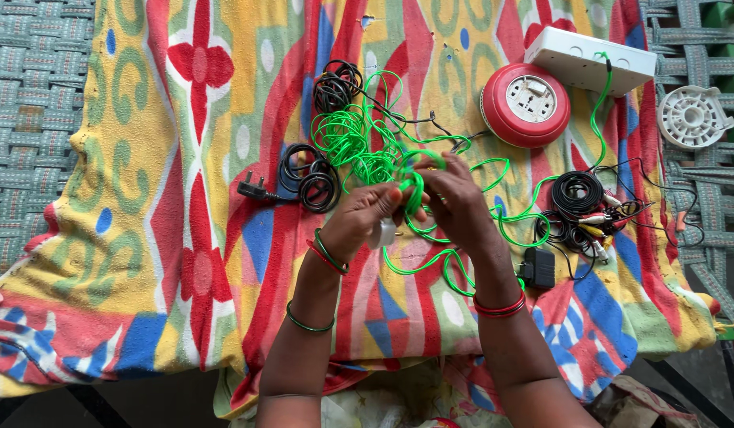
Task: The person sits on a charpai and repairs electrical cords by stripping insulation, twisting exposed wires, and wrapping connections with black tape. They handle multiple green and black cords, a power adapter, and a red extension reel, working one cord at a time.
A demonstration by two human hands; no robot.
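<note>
**Both hands on the green wire**

I see my left hand (365, 215) curled tight around a bunch of green wire (359, 143) at mid-cloth (145, 198), a white piece half hidden beneath it. My right hand (456, 198) pinches the same bunch. The wire's tangle hides its ends.

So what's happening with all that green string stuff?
It is a green cable, not string. A person sits over a colourful cloth and holds a bunch of that cable up in both hands, the left hand and the right hand. The rest lies tangled on the cloth, among black cable coils, a red round socket reel and a white box.
</note>
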